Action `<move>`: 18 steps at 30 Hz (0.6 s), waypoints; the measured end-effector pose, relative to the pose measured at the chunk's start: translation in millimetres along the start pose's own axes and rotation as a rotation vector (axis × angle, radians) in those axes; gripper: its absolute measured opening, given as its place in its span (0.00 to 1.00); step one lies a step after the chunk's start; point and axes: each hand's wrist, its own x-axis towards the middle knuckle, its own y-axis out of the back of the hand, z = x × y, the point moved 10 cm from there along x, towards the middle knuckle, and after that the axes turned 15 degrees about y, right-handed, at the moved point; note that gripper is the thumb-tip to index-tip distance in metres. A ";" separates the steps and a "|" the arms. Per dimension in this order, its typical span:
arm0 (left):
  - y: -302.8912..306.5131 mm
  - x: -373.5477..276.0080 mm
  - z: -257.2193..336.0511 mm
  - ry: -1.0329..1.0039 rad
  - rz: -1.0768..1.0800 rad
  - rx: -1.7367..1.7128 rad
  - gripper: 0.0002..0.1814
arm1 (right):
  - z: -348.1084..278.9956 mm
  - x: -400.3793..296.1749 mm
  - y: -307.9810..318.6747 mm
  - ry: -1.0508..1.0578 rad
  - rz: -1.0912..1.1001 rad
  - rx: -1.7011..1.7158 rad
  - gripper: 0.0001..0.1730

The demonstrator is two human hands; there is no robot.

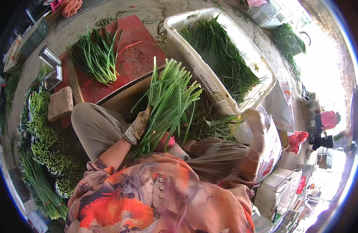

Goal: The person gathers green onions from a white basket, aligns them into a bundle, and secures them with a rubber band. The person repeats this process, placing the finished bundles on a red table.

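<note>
My left hand, in a soiled light glove with a beaded bracelet at the wrist, grips a thick bunch of garlic chives over my lap. The cut ends of the bunch point up and away from me. My right hand, gloved and blurred by motion, is by the near corner of a white plastic crate. A few strands show at its fingertips, but whether it grips them is unclear. Inside the crate lies a heap of loose chives. Another chive bunch rests on a red board.
A brick and a metal cylinder sit at the board's left. Tied chive bundles are piled at my left. Loose stalks lie below the crate. A white sack stands at my right. Another person is far right.
</note>
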 end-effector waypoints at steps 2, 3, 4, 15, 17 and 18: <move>2.7 -10.7 4.6 0.037 0.050 -0.011 0.30 | -41.6 11.4 -15.6 0.087 0.078 -0.214 0.13; -6.2 -7.2 4.9 0.057 0.038 -0.021 0.29 | -45.1 16.6 -20.4 0.166 0.357 0.288 0.17; -11.1 -10.0 5.7 0.051 -0.040 0.013 0.28 | -69.9 36.9 -36.9 0.314 0.340 0.751 0.20; -6.1 -6.0 -5.5 0.070 -0.143 -0.006 0.35 | -173.7 72.9 -50.4 0.509 0.217 0.585 0.09; -1.4 -5.8 -7.5 0.100 -0.180 0.013 0.37 | -142.7 65.1 -8.3 0.319 0.414 0.661 0.05; 3.7 -3.7 -11.9 0.090 -0.169 -0.007 0.36 | -126.5 58.6 10.6 0.230 0.517 0.708 0.03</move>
